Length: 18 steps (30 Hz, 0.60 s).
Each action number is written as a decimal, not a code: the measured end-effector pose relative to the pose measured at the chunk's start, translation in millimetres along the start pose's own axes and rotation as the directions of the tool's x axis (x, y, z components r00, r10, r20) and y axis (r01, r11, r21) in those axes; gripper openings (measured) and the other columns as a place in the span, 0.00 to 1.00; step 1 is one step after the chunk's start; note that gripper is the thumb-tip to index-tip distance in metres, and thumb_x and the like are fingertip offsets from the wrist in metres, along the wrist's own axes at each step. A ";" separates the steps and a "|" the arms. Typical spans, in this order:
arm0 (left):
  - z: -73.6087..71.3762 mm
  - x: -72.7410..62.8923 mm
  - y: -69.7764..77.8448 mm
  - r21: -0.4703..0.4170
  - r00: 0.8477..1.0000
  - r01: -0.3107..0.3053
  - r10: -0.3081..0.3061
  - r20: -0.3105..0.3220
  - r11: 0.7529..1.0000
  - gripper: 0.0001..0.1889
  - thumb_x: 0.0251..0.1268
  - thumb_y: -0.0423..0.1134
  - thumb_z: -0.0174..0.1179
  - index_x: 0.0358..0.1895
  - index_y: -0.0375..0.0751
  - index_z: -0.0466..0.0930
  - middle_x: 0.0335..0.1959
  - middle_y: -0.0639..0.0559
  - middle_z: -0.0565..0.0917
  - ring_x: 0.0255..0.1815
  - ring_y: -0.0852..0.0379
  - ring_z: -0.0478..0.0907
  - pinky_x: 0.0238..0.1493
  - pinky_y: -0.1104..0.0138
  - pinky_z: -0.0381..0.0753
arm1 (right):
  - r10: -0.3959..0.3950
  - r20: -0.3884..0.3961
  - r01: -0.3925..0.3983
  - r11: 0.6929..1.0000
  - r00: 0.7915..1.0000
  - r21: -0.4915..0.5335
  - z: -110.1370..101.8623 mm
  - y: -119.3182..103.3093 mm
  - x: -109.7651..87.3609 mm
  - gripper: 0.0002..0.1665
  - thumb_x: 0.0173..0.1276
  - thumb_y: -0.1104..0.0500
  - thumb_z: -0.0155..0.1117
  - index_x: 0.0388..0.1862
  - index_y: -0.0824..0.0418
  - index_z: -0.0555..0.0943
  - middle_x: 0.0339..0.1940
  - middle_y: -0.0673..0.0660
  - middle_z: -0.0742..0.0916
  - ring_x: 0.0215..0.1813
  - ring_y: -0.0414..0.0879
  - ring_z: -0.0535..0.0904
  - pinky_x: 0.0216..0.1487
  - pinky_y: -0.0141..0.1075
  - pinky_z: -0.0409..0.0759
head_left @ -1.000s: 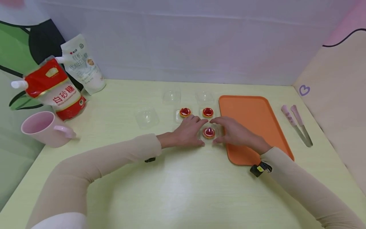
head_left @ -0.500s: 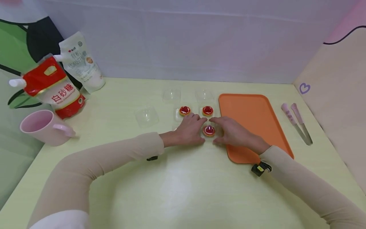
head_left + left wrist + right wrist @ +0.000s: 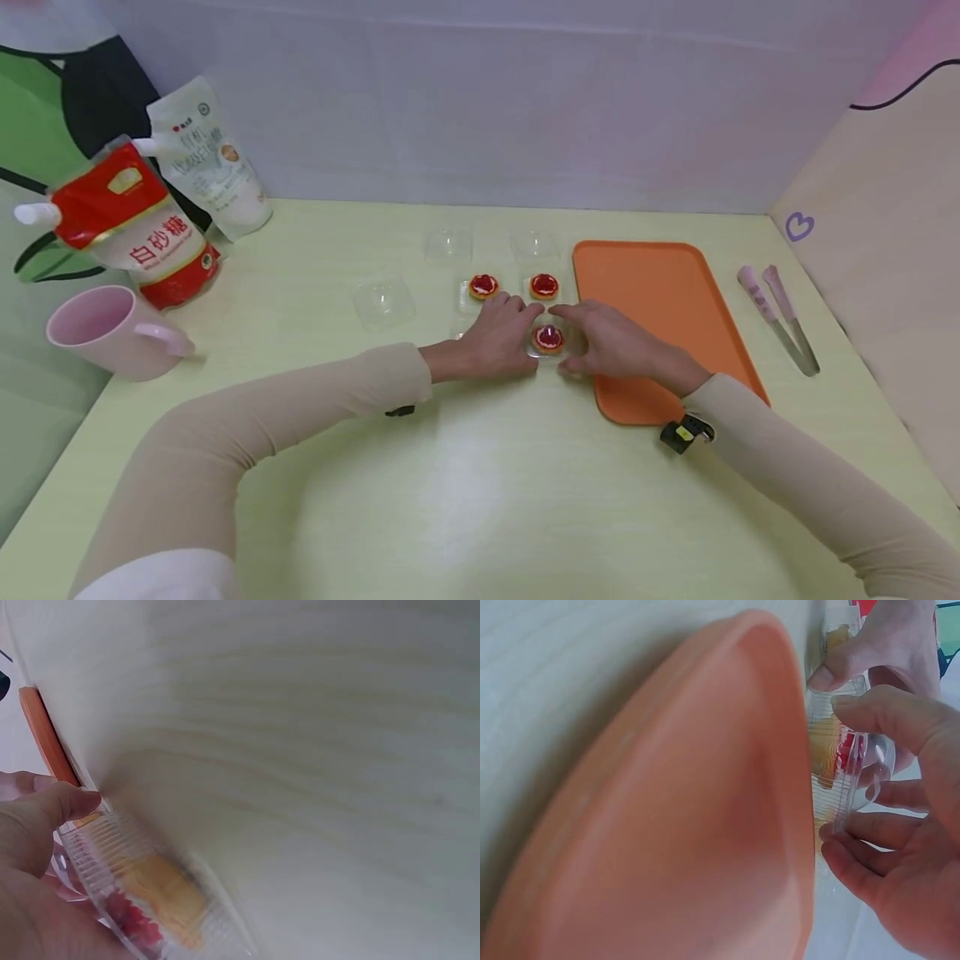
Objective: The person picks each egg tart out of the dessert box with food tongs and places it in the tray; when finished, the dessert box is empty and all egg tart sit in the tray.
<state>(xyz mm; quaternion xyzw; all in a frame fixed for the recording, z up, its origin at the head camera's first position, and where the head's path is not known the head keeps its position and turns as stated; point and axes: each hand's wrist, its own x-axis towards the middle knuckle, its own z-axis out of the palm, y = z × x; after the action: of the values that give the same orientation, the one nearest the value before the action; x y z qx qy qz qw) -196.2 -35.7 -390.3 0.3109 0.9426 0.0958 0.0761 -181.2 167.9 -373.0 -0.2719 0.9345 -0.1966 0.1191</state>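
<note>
A clear plastic tart box with a domed lid and a red-topped tart inside sits between my hands. My left hand holds its left side, with the thumb at the near corner. From the right, my right hand holds the opposite side, thumb near and fingers far; the right wrist view shows the domed lid between both hands. Another boxed tart lies beside my left hand, mostly hidden in the head view. Behind the hands are a left tart and a right tart on clear bases.
Clear lids stand at the back and left. An orange tray lies close under my right wrist. Tongs lie at far right. A pink mug, a red sugar pouch and a white pouch stand left.
The head view has tilted slightly down, shifting everything upward. The hands stay around the same box, the left slightly farther right than a second ago; the box's near edge shows more clearly.
</note>
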 end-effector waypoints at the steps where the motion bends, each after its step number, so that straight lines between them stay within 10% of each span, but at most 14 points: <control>1: -0.3 0.2 0.0 0.001 1.000 -0.001 0.001 0.000 1.000 0.36 0.54 0.48 0.71 0.66 0.41 0.71 0.47 0.46 0.78 0.50 0.50 0.68 0.58 0.58 0.67 | -0.003 0.002 0.003 1.000 1.000 -0.001 -0.4 0.3 0.2 0.48 0.55 0.53 0.80 0.72 0.63 0.70 0.52 0.57 0.84 0.49 0.50 0.76 0.44 0.40 0.78; 18: -4.2 5.8 0.4 0.022 1.000 -0.025 0.025 0.014 0.999 0.37 0.52 0.46 0.72 0.67 0.41 0.71 0.48 0.46 0.79 0.48 0.50 0.70 0.54 0.59 0.69 | -0.053 0.032 0.049 0.992 0.998 0.119 -12.4 12.2 4.5 0.43 0.57 0.52 0.78 0.69 0.63 0.72 0.61 0.60 0.83 0.60 0.55 0.79 0.59 0.50 0.79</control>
<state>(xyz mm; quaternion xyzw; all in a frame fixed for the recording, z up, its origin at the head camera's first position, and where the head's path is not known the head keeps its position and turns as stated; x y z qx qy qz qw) -201.5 -32.5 -386.6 0.3240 0.9391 0.0841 0.0779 -194.6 178.6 -367.8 -0.2918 0.9117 -0.2497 0.1462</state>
